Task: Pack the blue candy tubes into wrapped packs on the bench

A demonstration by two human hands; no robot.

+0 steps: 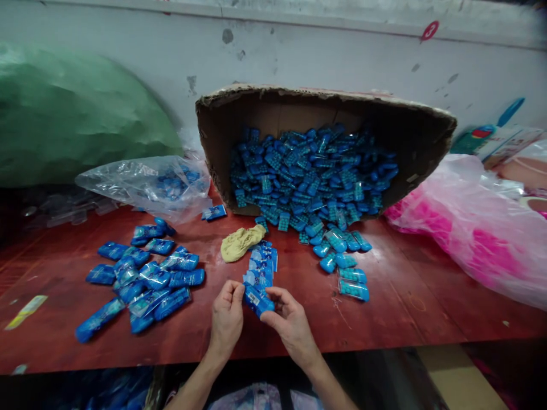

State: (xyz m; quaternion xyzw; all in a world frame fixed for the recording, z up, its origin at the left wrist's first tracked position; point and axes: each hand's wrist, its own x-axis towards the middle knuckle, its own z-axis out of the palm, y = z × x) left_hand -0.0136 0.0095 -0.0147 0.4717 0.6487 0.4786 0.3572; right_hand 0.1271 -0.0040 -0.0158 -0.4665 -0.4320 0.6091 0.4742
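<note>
Red worktop [405, 310] is scratched; pale, stained wall [320, 65] stands behind. Left hand [228, 312] and right hand [294, 322]: fingers [276, 322] pinch blue pack [258, 302].

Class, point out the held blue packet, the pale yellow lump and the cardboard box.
Blue packet [257, 300]: head view, middle of its upturned face.
Pale yellow lump [240, 243]: head view, its middle.
Cardboard box [299, 115]: head view, bare inner wall.

The held packet [257, 300] looked like glossy plastic, the layered blue cards [261, 266] like smooth printed paper. The red counter [397, 310] had a wood-like surface with a dull sheen. The box [273, 113] was matt cardboard, rough along its edge; the clear bag [113, 177] was crinkled, shiny plastic; the green sack [81, 114] matt and creased.
</note>
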